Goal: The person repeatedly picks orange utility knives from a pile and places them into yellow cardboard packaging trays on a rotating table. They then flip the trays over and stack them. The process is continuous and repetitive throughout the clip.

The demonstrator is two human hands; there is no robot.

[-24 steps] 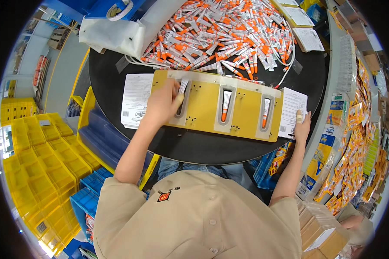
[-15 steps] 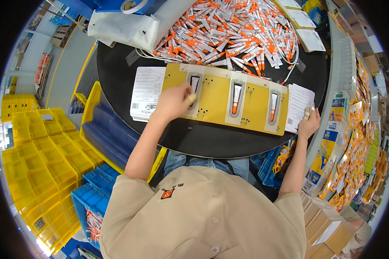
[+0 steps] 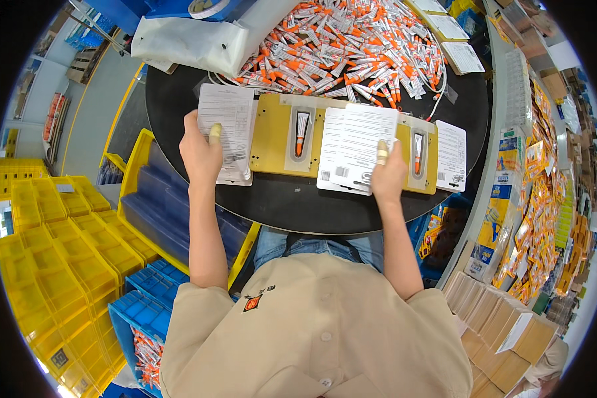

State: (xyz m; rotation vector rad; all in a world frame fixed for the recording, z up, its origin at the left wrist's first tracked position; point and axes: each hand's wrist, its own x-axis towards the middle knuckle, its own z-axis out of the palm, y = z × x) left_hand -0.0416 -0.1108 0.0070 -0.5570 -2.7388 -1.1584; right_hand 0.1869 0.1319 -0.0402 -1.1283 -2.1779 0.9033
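Observation:
A yellow board (image 3: 270, 136) with clear plastic-lined slots lies across the black round table. White tubes with orange caps sit in the slots: a left tube (image 3: 301, 134) and a right tube (image 3: 417, 151) show. My left hand (image 3: 200, 154), fingers closed, grips the edge of a white printed card (image 3: 225, 119) on the stack left of the board. In my right hand (image 3: 389, 172), pinched under the thumb, are white printed cards (image 3: 355, 142) held over the board's middle slot, which they hide. Tan covers are on both thumbs.
A large heap of tubes (image 3: 351, 46) covers the table beyond the board. More cards (image 3: 452, 159) lie at the board's right end. A white plastic bag (image 3: 186, 43) sits at the far left. Yellow crates (image 3: 53, 252) and a blue crate (image 3: 139, 305) stand left; cartons (image 3: 497, 331) stand right.
My left hand has moved from the board's left slot to the left card stack. My right hand has come left from the right stack, bringing cards over the middle slot.

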